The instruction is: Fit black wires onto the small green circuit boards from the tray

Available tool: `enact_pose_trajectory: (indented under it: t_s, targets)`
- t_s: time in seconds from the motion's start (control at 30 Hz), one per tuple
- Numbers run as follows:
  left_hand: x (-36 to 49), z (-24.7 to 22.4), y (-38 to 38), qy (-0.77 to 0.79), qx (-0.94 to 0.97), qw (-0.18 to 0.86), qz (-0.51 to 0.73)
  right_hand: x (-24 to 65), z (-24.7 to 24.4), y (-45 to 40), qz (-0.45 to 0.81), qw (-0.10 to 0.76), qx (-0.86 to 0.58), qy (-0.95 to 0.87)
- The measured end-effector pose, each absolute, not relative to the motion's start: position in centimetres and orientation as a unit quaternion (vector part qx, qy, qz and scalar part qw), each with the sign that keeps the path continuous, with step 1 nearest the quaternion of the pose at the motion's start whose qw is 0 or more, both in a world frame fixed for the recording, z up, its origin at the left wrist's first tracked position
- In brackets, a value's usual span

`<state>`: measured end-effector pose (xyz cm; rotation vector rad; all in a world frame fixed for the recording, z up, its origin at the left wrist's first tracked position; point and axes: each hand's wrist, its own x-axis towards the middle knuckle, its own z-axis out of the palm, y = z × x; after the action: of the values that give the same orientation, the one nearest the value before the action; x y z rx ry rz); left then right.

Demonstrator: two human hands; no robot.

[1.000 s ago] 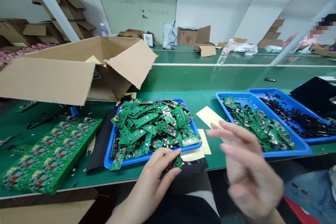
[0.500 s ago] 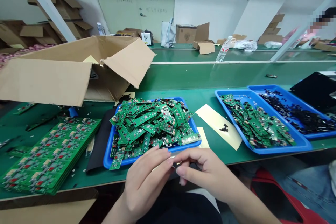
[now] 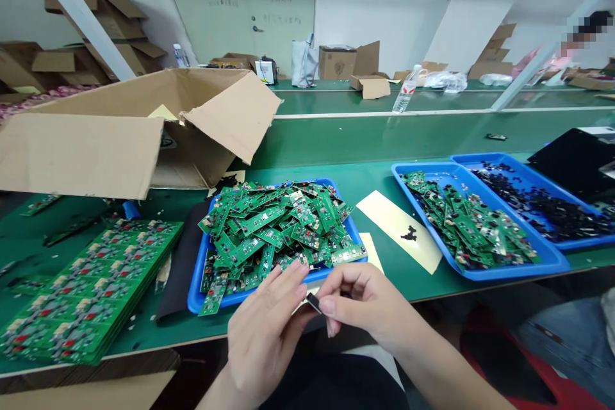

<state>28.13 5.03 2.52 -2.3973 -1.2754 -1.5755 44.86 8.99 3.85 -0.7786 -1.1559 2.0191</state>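
Note:
My left hand (image 3: 269, 333) and my right hand (image 3: 362, 304) meet in front of my body, at the near edge of a blue tray (image 3: 193, 291). The right thumb and fingers pinch a small black piece (image 3: 314, 302), its kind unclear. The left fingers lie close together over the thumb, and a narrow pale edge shows between them; what it belongs to is mostly hidden. Just beyond my hands the tray carries a heap of small green circuit boards (image 3: 269, 221).
Stacked green board panels (image 3: 96, 288) lie left, below an open cardboard box (image 3: 77, 154). Right of centre is a yellowish paper (image 3: 384, 211) with black bits. Farther right are a second blue tray (image 3: 519, 271) of boards and a third (image 3: 583, 245) of black parts.
The black piece now shows clearly between my hands, where it was mostly covered before. My left hand has tilted, opening a small gap toward the right fingers.

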Motion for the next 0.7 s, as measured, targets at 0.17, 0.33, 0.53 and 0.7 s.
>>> enact_pose_trajectory:
  t_s: [0.17, 0.33, 0.53, 0.7]
  targets:
    - [28.4, 1.5, 4.6, -0.440, -0.708, -0.131, -0.537, 44.7, 3.7, 8.9, 0.743, 0.364, -0.300, -0.474]
    - [28.9, 0.9, 4.4, -0.408, -0.681, -0.201, -0.574, 44.7, 4.0, 9.4, 0.781, 0.318, -0.260, -0.470]
    - [29.5, 1.3, 4.8, -0.392, -0.625, -0.246, -0.629, 45.5, 5.3, 9.3, 0.668, 0.319, -0.301, -0.601]
    - [29.5, 1.8, 5.0, -0.420, -0.653, -0.191, -0.600, 45.6, 5.8, 9.5, 0.524, 0.327, -0.328, -0.715]
